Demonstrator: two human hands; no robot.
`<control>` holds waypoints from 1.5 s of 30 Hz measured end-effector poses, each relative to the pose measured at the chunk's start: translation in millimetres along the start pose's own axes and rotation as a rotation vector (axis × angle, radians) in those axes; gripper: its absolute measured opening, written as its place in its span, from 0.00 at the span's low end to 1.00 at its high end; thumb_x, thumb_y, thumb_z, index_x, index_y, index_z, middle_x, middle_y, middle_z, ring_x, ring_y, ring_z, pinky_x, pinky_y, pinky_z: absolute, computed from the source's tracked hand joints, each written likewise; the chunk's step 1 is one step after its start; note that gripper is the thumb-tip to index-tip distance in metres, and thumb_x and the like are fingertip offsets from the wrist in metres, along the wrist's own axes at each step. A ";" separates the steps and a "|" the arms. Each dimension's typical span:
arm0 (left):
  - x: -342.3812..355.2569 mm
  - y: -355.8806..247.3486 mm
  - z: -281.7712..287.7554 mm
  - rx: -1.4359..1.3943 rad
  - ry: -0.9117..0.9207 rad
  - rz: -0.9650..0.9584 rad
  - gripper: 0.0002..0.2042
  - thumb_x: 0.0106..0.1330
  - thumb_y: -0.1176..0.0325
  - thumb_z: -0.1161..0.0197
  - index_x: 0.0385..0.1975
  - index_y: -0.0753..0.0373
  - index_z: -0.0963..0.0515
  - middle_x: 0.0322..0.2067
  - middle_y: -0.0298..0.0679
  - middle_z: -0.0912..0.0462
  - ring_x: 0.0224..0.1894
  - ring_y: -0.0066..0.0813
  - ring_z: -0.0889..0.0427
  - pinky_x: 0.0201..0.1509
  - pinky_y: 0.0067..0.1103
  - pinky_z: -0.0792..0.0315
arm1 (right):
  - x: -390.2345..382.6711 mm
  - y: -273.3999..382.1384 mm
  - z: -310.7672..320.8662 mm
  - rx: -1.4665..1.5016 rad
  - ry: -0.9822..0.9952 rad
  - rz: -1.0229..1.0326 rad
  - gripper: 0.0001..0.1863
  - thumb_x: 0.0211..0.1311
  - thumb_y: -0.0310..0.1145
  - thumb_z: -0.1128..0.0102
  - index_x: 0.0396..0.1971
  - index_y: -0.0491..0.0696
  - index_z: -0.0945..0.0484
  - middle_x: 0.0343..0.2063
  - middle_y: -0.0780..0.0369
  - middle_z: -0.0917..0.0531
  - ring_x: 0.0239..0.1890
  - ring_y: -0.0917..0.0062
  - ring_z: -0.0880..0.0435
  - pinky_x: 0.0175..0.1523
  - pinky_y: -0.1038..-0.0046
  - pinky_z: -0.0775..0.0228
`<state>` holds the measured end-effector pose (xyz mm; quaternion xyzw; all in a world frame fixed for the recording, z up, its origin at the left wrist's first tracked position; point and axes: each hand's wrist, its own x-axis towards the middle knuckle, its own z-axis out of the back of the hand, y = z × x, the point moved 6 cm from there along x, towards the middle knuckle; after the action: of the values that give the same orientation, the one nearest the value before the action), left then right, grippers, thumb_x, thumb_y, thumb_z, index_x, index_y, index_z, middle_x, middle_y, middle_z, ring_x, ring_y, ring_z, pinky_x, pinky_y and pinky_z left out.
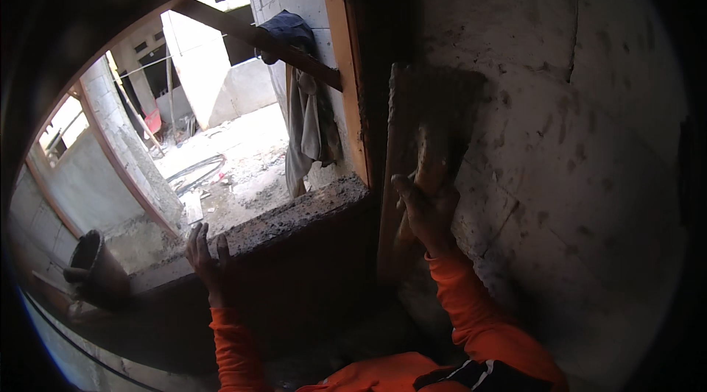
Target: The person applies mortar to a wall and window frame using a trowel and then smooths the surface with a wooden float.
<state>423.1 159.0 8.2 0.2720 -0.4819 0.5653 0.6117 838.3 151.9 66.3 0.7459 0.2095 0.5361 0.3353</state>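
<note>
My right hand (431,223) grips the handle of a long, flat, mortar-coated plastering float (427,105), held upright close to the rough, spotted block wall (560,171) beside the window opening. My left hand (210,263) is raised at the mortar-crusted sill (309,204), its fingers apart and slightly curled, with nothing visible in them; whether it touches the edge I cannot tell. Both my forearms are in orange sleeves.
A dark bucket (99,267) stands at the sill's left end. A timber brace (221,24) crosses the upper opening beside its frame (339,61). Grey and dark cloths (302,119) hang at its right. Outside are sunlit rubble, coiled hose (195,175) and block walls.
</note>
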 end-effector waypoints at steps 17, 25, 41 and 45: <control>-5.8 38.4 -27.7 0.056 0.060 0.261 0.21 0.66 0.63 0.42 0.57 0.66 0.30 0.57 0.51 0.28 0.62 0.48 0.32 0.65 0.35 0.38 | 170.9 78.4 -49.0 -0.426 -0.184 0.463 0.13 0.70 0.36 0.48 0.26 0.46 0.30 0.14 0.71 0.32 0.13 0.88 0.35 0.19 0.81 0.42; -4.4 40.7 -26.9 -0.016 0.068 0.258 0.21 0.64 0.66 0.41 0.56 0.67 0.29 0.57 0.50 0.28 0.62 0.47 0.32 0.65 0.35 0.38 | 179.0 73.3 -53.7 -0.539 -0.181 0.412 0.18 0.68 0.40 0.46 0.36 0.36 0.28 0.17 0.63 0.29 0.20 0.78 0.30 0.31 0.72 0.33; -4.4 37.4 -26.3 0.030 0.052 0.269 0.20 0.67 0.62 0.43 0.55 0.67 0.29 0.56 0.51 0.27 0.61 0.48 0.31 0.64 0.36 0.38 | 103.2 48.8 -19.8 -0.617 -0.263 0.582 0.12 0.63 0.32 0.39 0.42 0.41 0.27 0.23 0.67 0.25 0.21 0.83 0.26 0.29 0.81 0.33; -3.1 39.2 -23.0 0.051 0.050 0.269 0.21 0.67 0.60 0.43 0.55 0.67 0.28 0.55 0.51 0.26 0.60 0.48 0.30 0.64 0.36 0.38 | 110.2 119.5 -19.9 -0.299 -0.139 0.245 0.20 0.57 0.26 0.34 0.49 0.37 0.28 0.28 0.65 0.21 0.24 0.84 0.23 0.31 0.83 0.28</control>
<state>392.5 186.1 -11.8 0.2063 -0.4839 0.6609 0.5352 851.2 149.3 229.5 0.7430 0.0115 0.5452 0.3881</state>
